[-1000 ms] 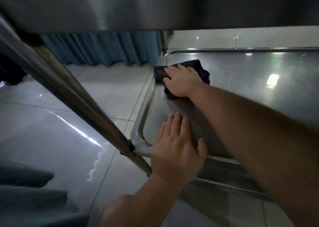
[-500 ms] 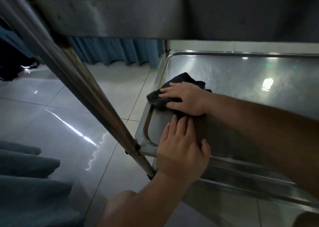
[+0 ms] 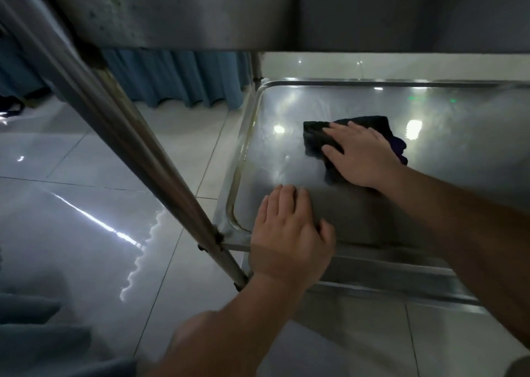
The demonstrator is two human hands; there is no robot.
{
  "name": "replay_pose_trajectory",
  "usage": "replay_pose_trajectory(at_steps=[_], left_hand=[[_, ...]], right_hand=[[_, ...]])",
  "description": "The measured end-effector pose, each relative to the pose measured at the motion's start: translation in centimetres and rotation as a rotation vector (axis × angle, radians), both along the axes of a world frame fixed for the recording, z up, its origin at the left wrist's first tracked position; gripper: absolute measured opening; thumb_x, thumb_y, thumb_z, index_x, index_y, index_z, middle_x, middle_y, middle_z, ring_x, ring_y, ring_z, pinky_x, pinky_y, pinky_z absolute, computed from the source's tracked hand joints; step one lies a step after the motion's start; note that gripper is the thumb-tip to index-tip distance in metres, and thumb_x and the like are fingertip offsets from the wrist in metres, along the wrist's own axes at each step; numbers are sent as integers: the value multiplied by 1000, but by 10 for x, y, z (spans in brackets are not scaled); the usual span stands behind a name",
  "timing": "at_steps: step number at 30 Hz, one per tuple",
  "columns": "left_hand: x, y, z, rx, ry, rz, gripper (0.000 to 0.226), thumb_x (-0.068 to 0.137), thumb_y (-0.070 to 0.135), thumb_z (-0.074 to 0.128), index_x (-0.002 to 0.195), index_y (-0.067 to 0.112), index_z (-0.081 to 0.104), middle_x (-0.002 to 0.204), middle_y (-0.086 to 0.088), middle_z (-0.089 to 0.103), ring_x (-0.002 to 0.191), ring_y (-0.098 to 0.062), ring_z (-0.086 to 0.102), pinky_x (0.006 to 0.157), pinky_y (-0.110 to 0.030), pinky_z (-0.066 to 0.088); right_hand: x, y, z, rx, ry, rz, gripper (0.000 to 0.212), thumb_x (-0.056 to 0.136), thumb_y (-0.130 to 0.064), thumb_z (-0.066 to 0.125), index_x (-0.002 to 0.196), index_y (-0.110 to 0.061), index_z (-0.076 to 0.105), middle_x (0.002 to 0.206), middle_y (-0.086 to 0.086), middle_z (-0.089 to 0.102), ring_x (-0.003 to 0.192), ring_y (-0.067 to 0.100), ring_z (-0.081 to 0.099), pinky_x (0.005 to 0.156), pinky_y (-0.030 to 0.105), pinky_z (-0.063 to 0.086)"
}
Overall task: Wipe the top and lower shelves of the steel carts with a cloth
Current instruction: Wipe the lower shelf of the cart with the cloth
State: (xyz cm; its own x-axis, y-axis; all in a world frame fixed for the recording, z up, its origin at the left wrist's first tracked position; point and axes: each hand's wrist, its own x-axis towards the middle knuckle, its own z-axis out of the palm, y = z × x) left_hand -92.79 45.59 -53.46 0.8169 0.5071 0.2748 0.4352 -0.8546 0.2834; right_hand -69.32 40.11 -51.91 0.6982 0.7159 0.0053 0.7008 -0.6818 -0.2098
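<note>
The steel cart's lower shelf (image 3: 459, 135) fills the right half of the view, shiny with a raised rim. A dark cloth (image 3: 318, 137) lies on it near the middle left. My right hand (image 3: 358, 156) presses flat on the cloth, fingers spread and pointing left. My left hand (image 3: 289, 236) rests flat on the shelf's near left corner, over the rim, holding nothing. The underside of the top shelf (image 3: 200, 12) spans the top of the view.
A slanted steel cart leg (image 3: 120, 124) crosses from the top left to the shelf's near corner. Glossy white floor tiles (image 3: 86, 219) spread to the left. A blue curtain (image 3: 177, 81) hangs at the back. Grey fabric (image 3: 34, 333) sits at the bottom left.
My right hand has slid the cloth from the shelf's left rim rightwards towards the middle. My left hand has stayed on the near corner.
</note>
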Motion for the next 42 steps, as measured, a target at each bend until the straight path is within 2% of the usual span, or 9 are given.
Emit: replay_pose_trajectory(at_steps=[8, 13, 17, 19, 24, 30, 36, 39, 42], left_hand=[[2, 0, 8, -12, 54, -6, 61, 91, 44, 49, 140, 9, 60, 143, -15, 57, 137, -34, 50, 118, -48, 39], [0, 0, 9, -6, 144, -15, 63, 96, 49, 41, 146, 13, 53, 147, -12, 52, 136, -32, 48, 117, -47, 39], [2, 0, 10, -2, 133, -2, 61, 96, 48, 39, 143, 13, 55, 144, -12, 53, 132, -31, 51, 112, -45, 43], [3, 2, 8, 22, 135, 3, 58, 97, 46, 43, 143, 13, 57, 141, -11, 55, 128, -29, 54, 107, -43, 45], [5, 2, 10, 38, 178, 25, 50, 101, 45, 50, 144, 20, 52, 142, -4, 52, 127, -24, 52, 104, -40, 44], [4, 1, 6, 40, 135, 25, 45, 100, 46, 47, 139, 24, 54, 137, 0, 53, 122, -22, 55, 96, -39, 47], [6, 3, 2, 67, 121, 25, 53, 96, 54, 34, 138, 28, 53, 139, 1, 51, 123, -22, 54, 84, -35, 38], [7, 5, 2, 43, 110, 11, 61, 94, 60, 30, 141, 28, 53, 141, 1, 50, 122, -23, 55, 84, -36, 38], [5, 7, 3, 64, 141, 7, 68, 93, 66, 26, 144, 29, 51, 143, 0, 48, 122, -23, 55, 85, -38, 40]], right_hand=[[-44, -43, 5, -7, 27, 10, 61, 105, -60, 29, 162, -37, 29, 171, -16, 25, 158, 15, 19, 129, 45, 16], [-68, -82, 3, -28, 2, 48, 63, 103, -65, 24, 162, -42, 28, 169, -19, 25, 157, 12, 19, 128, 44, 15], [-67, -87, -2, -28, -23, 70, 68, 100, -68, 16, 162, -42, 26, 173, -15, 15, 161, 18, 7, 130, 49, -2], [-65, -85, -6, -2, -16, 77, 70, 98, -70, 15, 161, -43, 26, 174, -11, 11, 161, 21, 3, 129, 53, -4], [-64, -84, -7, 8, -36, 100, 71, 99, -69, 20, 161, -38, 28, 173, -6, 20, 160, 26, 13, 129, 55, 11], [-66, -102, 0, 45, 6, 196, 67, 101, -68, 30, 161, -38, 33, 170, -9, 27, 158, 20, 19, 129, 50, 13], [-94, -151, 7, 0, 48, 379, 80, 92, -83, 24, 161, -43, 28, 170, -16, 24, 157, 13, 17, 128, 44, 12], [-106, -177, 0, 56, -123, 460, 70, 95, -70, 41, 158, -40, 38, 164, -14, 40, 151, 16, 34, 122, 41, 26], [-111, -197, -7, 175, -251, 561, 58, 93, -50, 52, 148, -30, 56, 147, -7, 60, 129, 22, 57, 107, 44, 43]])
